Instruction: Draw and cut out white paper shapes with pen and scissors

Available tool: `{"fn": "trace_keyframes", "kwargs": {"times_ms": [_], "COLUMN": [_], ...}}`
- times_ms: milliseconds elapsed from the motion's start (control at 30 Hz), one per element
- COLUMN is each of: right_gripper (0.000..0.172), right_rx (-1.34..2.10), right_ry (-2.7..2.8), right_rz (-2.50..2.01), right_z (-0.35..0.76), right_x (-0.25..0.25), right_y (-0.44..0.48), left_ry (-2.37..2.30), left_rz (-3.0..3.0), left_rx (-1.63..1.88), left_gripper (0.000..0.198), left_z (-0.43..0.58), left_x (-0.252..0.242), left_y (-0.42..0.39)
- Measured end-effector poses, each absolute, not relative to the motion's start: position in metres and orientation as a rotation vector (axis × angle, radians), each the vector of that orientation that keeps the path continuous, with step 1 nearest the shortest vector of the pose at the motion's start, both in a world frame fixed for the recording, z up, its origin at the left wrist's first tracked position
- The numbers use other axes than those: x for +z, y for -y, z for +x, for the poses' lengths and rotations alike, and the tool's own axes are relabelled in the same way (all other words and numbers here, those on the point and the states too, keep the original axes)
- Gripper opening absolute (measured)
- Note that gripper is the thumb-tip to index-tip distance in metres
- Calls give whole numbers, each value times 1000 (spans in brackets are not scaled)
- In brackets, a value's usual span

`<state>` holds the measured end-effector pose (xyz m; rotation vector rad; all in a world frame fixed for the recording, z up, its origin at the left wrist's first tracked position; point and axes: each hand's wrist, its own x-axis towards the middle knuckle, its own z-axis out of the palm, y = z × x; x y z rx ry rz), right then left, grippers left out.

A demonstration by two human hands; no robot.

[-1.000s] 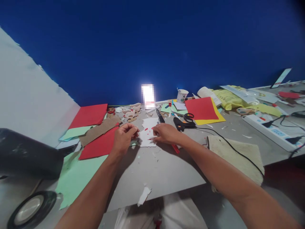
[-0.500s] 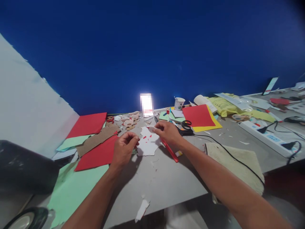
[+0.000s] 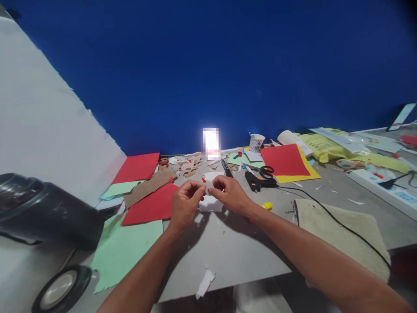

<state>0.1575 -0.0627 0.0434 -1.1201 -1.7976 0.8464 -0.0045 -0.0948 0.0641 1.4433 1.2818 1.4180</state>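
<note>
My left hand (image 3: 188, 202) and my right hand (image 3: 230, 194) are close together over the grey table. Between their fingertips is a small white paper piece (image 3: 209, 188), pinched from both sides, with a bit of red at its upper left. Under and behind the hands lies a larger white sheet (image 3: 211, 204), partly covered by them. A black pen (image 3: 227, 168) lies just beyond my right hand. To the right of that hand rest a black glue gun (image 3: 257, 182) and black-handled scissors (image 3: 266, 172).
Red sheets (image 3: 151, 204), corrugated cardboard (image 3: 149, 188) and green paper (image 3: 130, 248) lie at left. A lit phone (image 3: 211, 143) and patterned cup (image 3: 256, 142) stand at the back. A beige cloth (image 3: 342, 234), black cable and white power strip (image 3: 384, 187) are at right.
My right hand has drawn back to meet my left hand, and both now pinch the small white piece. The view has shifted left, so the table objects appear further right.
</note>
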Motion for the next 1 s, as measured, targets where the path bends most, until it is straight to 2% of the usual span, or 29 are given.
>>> {"fn": "trace_keyframes", "kwargs": {"times_ms": [200, 567, 1000], "right_gripper": [23, 24, 24], "right_rx": [943, 966, 1030], "right_ry": [1778, 1751, 1706], "right_rz": [-1089, -1039, -954], "right_z": [154, 150, 150], "right_x": [45, 41, 41], "right_y": [69, 74, 76], "left_ry": [-1419, -1502, -1346], "left_rz": [1617, 1648, 1354], "left_rx": [1479, 1508, 1569], "left_gripper": [13, 10, 30], "left_z": [-4, -5, -4], "left_x": [64, 63, 67], "left_y": [98, 101, 99]}}
